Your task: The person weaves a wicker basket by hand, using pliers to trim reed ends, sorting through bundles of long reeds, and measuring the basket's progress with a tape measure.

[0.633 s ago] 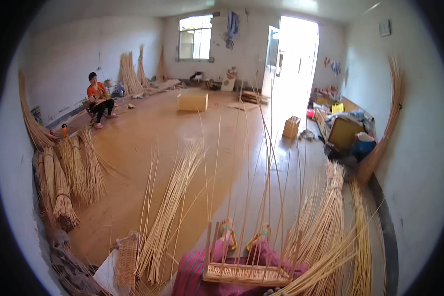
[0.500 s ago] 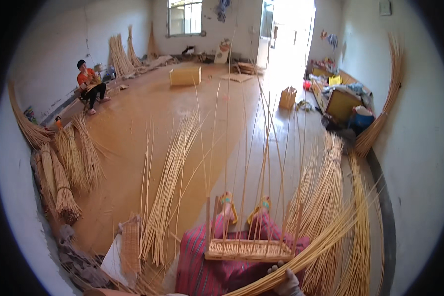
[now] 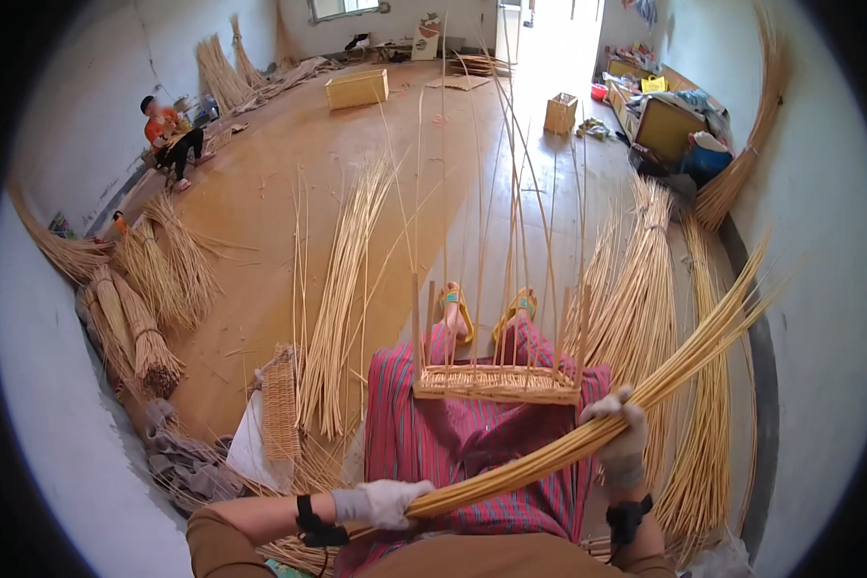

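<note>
A thick bundle of pale wicker rods (image 3: pixel 525 470) slants across my lap, from lower left up to the right. My left hand (image 3: pixel 387 504), in a whitish work glove, is closed round its lower left part. Farther up, my gloved right hand (image 3: pixel 618 435) wraps round the same bundle. Just beyond the bundle, a half-woven wicker basket (image 3: pixel 496 382) rests on the pink striped cloth (image 3: pixel 405 438) over my knees. Tall bare stakes rise from its narrow woven base, and neither hand touches it.
More wicker rods (image 3: pixel 342 308) lie on the floor ahead, and tied bundles (image 3: pixel 636 318) lie at the right. Several bundles (image 3: pixel 140 332) lean at the left wall. A seated co-worker (image 3: pixel 170 140) is far left. Box-shaped baskets (image 3: pixel 356 89) stand farther off.
My left hand has come into view, gripping the bundle. The right hand and bundle have risen up and rightward in the picture. The view has tilted down.
</note>
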Action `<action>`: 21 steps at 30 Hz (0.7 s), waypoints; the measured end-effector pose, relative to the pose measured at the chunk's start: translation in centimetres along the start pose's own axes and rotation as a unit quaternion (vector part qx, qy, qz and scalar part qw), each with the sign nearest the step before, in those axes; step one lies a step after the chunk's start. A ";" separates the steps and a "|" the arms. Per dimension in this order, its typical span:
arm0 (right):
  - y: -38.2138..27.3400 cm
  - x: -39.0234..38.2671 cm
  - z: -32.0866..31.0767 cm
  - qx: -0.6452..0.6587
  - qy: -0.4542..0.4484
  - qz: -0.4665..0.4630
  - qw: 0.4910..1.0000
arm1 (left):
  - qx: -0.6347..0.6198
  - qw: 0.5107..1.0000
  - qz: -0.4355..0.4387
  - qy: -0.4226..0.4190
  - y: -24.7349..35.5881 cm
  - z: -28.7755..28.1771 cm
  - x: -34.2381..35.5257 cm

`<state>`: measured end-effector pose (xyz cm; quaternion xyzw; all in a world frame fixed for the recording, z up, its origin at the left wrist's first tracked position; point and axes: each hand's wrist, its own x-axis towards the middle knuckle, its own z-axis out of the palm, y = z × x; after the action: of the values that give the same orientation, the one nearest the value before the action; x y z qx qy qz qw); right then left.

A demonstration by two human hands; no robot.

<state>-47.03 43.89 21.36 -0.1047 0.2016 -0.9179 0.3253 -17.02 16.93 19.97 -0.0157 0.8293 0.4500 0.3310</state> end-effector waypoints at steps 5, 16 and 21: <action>-6.0 2.2 0.9 0.028 0.013 -0.092 0.995 | -0.035 0.998 0.041 0.018 1.7 -0.8 -2.4; -11.2 1.9 -5.6 -0.041 0.032 -0.231 0.972 | 0.402 0.822 0.012 0.404 0.6 0.2 -3.4; 1.5 0.0 -0.6 -0.135 0.015 -0.109 0.985 | 0.288 0.830 -0.009 0.478 5.0 -1.4 1.5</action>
<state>-46.45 43.03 20.16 -0.1553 0.3154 -0.9139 0.2031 -20.56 19.31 23.31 -0.1399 0.9759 0.1237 -0.1129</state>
